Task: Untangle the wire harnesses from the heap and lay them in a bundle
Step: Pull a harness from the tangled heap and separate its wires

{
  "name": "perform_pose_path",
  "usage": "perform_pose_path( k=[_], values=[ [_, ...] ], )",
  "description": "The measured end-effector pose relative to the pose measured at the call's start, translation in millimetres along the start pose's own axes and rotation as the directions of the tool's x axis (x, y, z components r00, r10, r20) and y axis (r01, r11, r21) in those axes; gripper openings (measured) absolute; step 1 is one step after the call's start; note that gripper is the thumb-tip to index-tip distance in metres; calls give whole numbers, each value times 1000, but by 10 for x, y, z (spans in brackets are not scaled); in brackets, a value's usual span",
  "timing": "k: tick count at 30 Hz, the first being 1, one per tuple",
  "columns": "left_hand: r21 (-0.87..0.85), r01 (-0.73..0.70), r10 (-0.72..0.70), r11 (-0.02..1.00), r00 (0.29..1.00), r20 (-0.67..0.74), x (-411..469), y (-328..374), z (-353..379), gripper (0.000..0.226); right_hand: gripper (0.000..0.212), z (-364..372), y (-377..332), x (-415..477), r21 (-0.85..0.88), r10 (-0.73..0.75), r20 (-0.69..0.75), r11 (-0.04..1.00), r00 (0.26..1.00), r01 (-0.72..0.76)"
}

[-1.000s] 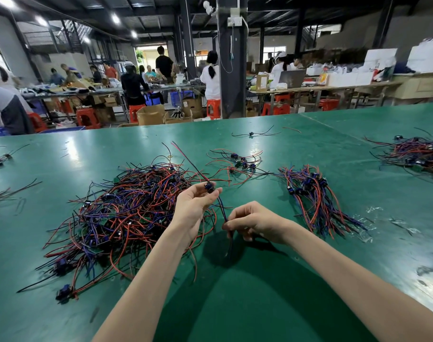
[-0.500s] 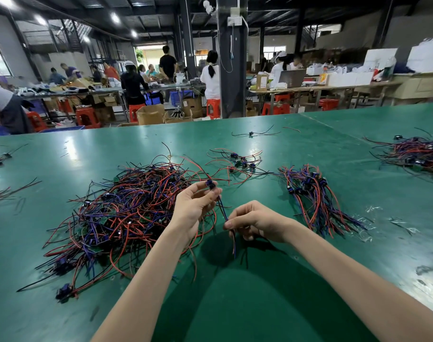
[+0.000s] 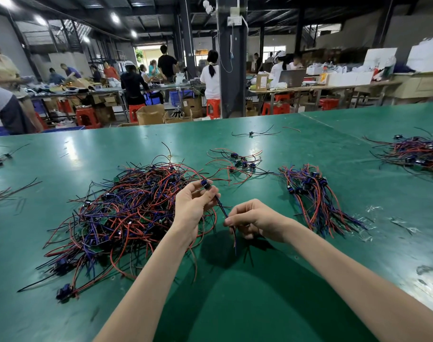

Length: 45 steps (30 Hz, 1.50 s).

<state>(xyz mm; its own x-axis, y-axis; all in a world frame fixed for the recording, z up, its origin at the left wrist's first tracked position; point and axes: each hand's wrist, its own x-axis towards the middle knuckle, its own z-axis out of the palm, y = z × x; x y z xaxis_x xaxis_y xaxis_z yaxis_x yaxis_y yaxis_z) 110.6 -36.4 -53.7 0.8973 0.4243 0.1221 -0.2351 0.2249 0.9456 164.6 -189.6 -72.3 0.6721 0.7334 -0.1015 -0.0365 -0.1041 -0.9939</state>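
A big tangled heap (image 3: 126, 213) of red, blue and black wire harnesses lies on the green table (image 3: 260, 304), left of centre. One wire harness (image 3: 221, 208) stretches between my hands above the table. My left hand (image 3: 193, 206) pinches its dark connector end at the heap's right edge. My right hand (image 3: 253, 219) pinches the wires lower down, and their loose ends hang below my fingers. A laid-out bundle (image 3: 314, 196) of harnesses lies to the right, wires running toward me.
A small loose cluster of harnesses (image 3: 237, 162) lies behind my hands. Another pile (image 3: 415, 154) sits at the far right, stray wires (image 3: 3, 191) at the left edge, and one single harness (image 3: 251, 133) near the far edge. People work at benches beyond the table.
The harness has come free of the heap: its long wire that stuck up to the left is now drawn straight between my hands. My right hand slid slightly down the wires.
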Motion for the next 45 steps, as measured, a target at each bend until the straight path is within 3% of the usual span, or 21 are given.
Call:
perform_pose_path(
  k=[10,15,28,36,45],
  values=[
    [21,-145,146,989,980,-135,10,2,57,15,10,53,-41,-25,-129,-147,68,980,987,154],
    [-2,-197,191,980,953,-234,72,83,-32,20,8,89,-26,-61,-209,-117,116,968,986,139],
    [111,-209,234,971,927,-293,150,57,-169,16,7,185,-45,-47,-252,-96,165,958,982,136],
    [131,-185,217,974,926,-310,189,-8,-204,17,17,299,95,14,-299,-3,101,954,995,33],
    [166,-175,221,970,921,-320,216,-81,-222,12,6,322,182,-65,-240,-82,19,967,996,84]
  ],
)
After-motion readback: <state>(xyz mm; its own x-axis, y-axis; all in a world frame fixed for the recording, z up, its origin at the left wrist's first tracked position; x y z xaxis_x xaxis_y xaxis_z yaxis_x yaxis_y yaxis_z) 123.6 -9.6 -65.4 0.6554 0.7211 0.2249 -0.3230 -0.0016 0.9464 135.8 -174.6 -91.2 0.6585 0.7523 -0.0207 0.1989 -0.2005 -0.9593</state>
